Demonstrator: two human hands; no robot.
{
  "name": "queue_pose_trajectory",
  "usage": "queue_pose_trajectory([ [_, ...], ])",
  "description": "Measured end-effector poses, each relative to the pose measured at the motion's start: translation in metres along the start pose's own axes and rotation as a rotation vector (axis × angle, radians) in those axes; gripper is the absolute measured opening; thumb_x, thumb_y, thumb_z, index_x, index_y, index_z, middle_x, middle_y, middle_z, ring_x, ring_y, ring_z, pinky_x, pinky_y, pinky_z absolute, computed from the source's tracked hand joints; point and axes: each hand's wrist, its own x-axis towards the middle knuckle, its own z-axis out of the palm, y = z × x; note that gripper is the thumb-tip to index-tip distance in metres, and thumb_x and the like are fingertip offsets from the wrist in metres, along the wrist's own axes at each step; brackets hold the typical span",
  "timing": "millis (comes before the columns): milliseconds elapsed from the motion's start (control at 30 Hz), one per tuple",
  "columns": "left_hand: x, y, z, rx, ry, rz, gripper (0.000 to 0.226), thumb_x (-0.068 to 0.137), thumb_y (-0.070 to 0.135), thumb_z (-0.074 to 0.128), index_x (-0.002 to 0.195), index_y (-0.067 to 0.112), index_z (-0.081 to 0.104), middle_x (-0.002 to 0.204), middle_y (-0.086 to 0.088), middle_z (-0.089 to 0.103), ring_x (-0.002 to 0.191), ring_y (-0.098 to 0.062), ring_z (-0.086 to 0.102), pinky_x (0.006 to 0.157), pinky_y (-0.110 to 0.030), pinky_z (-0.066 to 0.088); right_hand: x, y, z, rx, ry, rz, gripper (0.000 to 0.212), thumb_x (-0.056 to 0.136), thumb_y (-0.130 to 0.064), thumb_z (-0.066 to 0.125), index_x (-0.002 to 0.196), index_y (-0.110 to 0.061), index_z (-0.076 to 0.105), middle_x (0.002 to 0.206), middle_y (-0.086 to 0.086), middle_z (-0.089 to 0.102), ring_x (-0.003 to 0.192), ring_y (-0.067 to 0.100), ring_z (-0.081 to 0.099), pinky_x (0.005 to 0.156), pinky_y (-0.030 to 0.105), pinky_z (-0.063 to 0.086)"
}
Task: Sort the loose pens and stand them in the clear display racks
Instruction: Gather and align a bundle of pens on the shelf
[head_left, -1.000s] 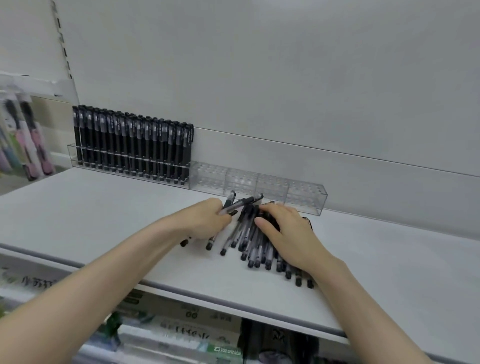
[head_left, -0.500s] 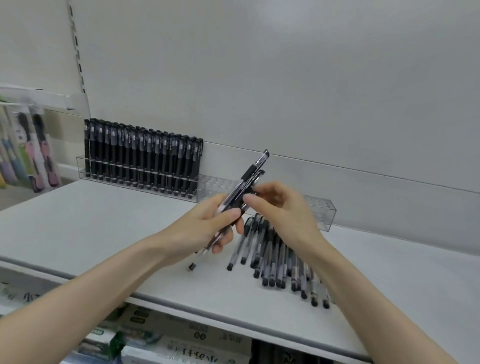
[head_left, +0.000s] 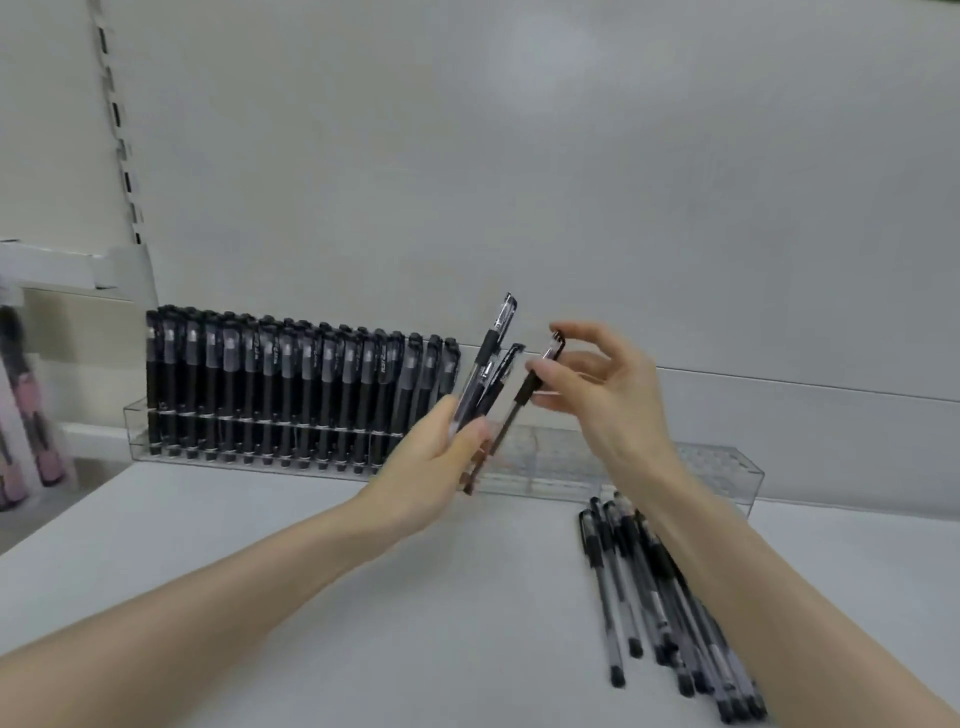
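Note:
My left hand (head_left: 434, 460) grips a small bunch of black-capped clear pens (head_left: 485, 374) that point up and to the right. Beside it, my right hand (head_left: 602, 395) pinches one more pen (head_left: 519, 408) near its cap between thumb and fingers, with its tip down by my left fingers. Both hands hover above the shelf in front of the clear display rack (head_left: 727, 467). The rack's left part is filled with upright black pens (head_left: 291, 389); its right part shows no pens. A pile of loose pens (head_left: 649, 597) lies on the shelf under my right forearm.
The white shelf (head_left: 260, 545) runs to a grey back wall (head_left: 571, 156). At the far left hang pink and black packaged items (head_left: 26, 415) under another shelf edge.
Both hands have lifted from the pile with pens and risen in front of the rack. My right hand has drawn one pen apart from the bunch in my left hand.

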Motion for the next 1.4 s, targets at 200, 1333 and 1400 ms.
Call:
queue_pose_trajectory([
  [200,0.011,-0.020,-0.020,0.097,0.183,0.051,0.024,0.101,0.027,0.039,0.081,0.014,0.036,0.054,0.010,0.043,0.046,-0.008,0.036,0.048,-0.023,0.033,0.034,0.007,0.015,-0.216,0.137,-0.261,0.033,0.086,0.000,0.063,0.109,-0.024,0.062,0.086,0.006,0.066,0.081,0.024,0.069,0.073,0.034,0.059],
  [1333,0.001,-0.029,-0.014,-0.091,0.199,0.014,0.037,0.099,0.030,0.040,0.102,-0.007,0.042,0.053,0.000,0.036,0.040,-0.007,0.027,0.037,-0.016,0.024,0.042,0.037,0.030,-0.654,-0.127,-0.276,0.017,0.087,-0.009,0.065,0.103,-0.015,0.060,0.068,0.005,0.068,0.064,0.023,0.066,0.074,0.046,0.053],
  [1400,0.001,-0.029,-0.014,-0.092,0.186,0.004,0.036,0.099,0.031,0.040,0.106,-0.004,0.044,0.052,0.003,0.038,0.039,-0.007,0.028,0.037,-0.016,0.025,0.039,0.034,0.029,-0.649,-0.092,-0.257,0.016,0.090,-0.015,0.063,0.105,-0.017,0.061,0.069,0.001,0.067,0.063,0.018,0.066,0.072,0.043,0.054],
])
